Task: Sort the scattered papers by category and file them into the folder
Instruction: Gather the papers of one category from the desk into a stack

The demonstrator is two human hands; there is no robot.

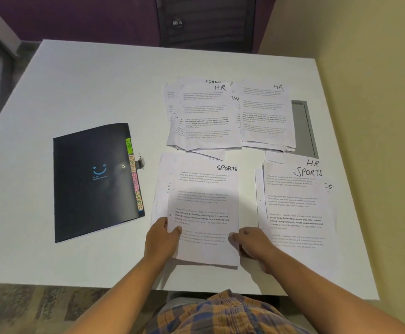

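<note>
- White table [100,88]: work surface; bears every item listed below.
- Dark folder [93,179]: closed, flat, left of the papers and well apart from both hands; smiley print on cover; snap strap projecting from the right edge.
- Folder index tabs [134,174]: coloured, along the right edge; lettered HR, ADMIN, one pink tab not clearly legible, SPORTS.
- Sheet headed SPORTS [206,208]: near centre, topmost of a small overlapping pile; near end raised slightly off the table, shadow showing beneath.
- Left hand [163,239]: on the sheet's lower left edge; thumb on top, fingers curled under, pinching the paper.
- Right hand [252,244]: on the lower right edge; fingers bent and closed on the paper's margin, just beside the neighbouring pile.
- Right near pile [295,203]: SPORTS sheet on top, an HR sheet showing behind, a third heading cut off at "E".
- Far left pile [206,116]: HR on top, a sheet beginning "FINA" beneath, others fanned out.
- Far right pile [266,114]: HR on top, part of an ADMIN heading peeking at its left.
- Step in hand, by judgement: sorting just begun; first SPORTS sheet being lifted clear; piles remain mixed; nothing filed.
- Next move, by judgement: carry the sheet to a bare patch of table and start a SPORTS stack; calls for separating only the top sheet, without dragging those underneath.
</note>
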